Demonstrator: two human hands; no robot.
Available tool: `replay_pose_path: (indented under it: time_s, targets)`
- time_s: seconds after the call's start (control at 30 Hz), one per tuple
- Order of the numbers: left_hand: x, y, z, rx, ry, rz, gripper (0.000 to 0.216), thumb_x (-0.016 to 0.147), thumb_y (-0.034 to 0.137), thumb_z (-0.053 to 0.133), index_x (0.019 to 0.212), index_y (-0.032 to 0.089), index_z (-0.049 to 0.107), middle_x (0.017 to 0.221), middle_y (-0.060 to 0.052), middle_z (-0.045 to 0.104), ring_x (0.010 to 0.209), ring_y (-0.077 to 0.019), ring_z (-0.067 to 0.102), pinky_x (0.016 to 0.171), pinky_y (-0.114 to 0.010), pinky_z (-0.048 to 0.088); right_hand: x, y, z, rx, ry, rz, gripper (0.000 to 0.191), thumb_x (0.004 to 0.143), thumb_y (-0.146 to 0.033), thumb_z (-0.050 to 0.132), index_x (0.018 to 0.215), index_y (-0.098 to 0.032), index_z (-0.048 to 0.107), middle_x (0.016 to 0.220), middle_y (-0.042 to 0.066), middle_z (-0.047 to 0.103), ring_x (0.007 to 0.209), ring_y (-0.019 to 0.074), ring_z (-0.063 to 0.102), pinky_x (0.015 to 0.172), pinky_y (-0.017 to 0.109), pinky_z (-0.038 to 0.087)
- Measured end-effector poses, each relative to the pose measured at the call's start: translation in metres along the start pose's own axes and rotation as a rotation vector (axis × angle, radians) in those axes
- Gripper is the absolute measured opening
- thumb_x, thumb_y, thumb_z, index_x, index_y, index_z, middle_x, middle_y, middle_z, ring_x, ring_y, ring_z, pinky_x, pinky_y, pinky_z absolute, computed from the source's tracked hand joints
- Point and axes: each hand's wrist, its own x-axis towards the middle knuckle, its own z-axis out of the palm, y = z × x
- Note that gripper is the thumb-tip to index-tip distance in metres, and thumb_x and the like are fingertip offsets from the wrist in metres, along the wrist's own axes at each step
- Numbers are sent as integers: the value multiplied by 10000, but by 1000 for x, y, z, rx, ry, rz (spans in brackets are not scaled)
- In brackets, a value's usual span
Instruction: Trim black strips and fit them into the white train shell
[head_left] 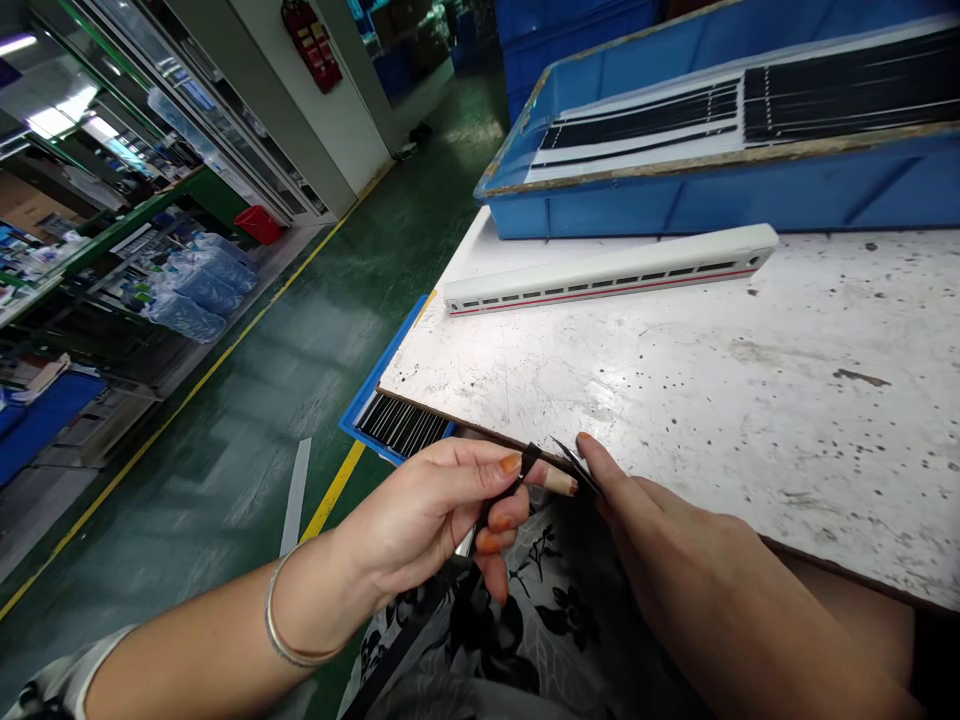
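Note:
Near the table's front edge, my left hand (442, 505) is closed, pinching a thin black strip (529, 460) between thumb and forefinger. A pale wrap covers the end of one of its fingers. Just to the right, my right hand (675, 550) is closed around a slim, dark, pointed tool (576, 466); its tip points up and left, close to the strip. Most of the tool is hidden by the hand, so its exact kind cannot be told. Farther back on the table lies a long white model train car (607, 272) with dark windows and a red line.
A blue bin (675, 195) holding black strips with white edges (645, 115) stands at the back of the white table (675, 370). Below the table's left corner, a blue tray (365, 430) contains more black strips. Green floor with yellow lines (262, 305) lies left.

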Motion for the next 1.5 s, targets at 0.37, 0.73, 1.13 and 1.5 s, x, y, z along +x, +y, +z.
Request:
replay_pose_path:
  time_s: [0.37, 0.73, 1.13, 1.5]
  targets:
    - [0, -1, 1, 33, -75, -11, 327, 966, 260, 489, 1116, 117, 742, 608, 26, 392, 499, -58, 384, 485, -204, 573, 4, -2, -2, 58, 34, 31, 641, 800, 55, 354, 1437, -11, 352, 1005, 151, 725, 633, 228, 708, 470, 347, 581]
    - [1, -2, 1, 44, -84, 1, 324, 965, 239, 487, 1118, 114, 743, 612, 27, 389, 503, -53, 393, 497, -191, 574, 1, -3, 1, 6, 52, -3, 674, 733, 71, 351, 1404, 10, 384, 876, 119, 725, 530, 209, 667, 415, 328, 547]
    - [2, -3, 0, 63, -80, -18, 322, 966, 253, 487, 1072, 94, 746, 609, 32, 380, 500, -54, 387, 494, -198, 570, -1, 0, 3, -20, 42, -1, 750, 692, 80, 379, 1434, -27, 347, 893, 118, 721, 460, 194, 627, 495, 328, 598]
    - [12, -9, -7, 118, 24, -80, 238, 926, 328, 591, 981, 146, 735, 564, 74, 307, 470, -48, 267, 457, -150, 495, -3, 4, -1, -100, 82, -17, 773, 649, 58, 402, 1419, -4, 380, 754, 40, 658, 378, 161, 545, 356, 288, 511]
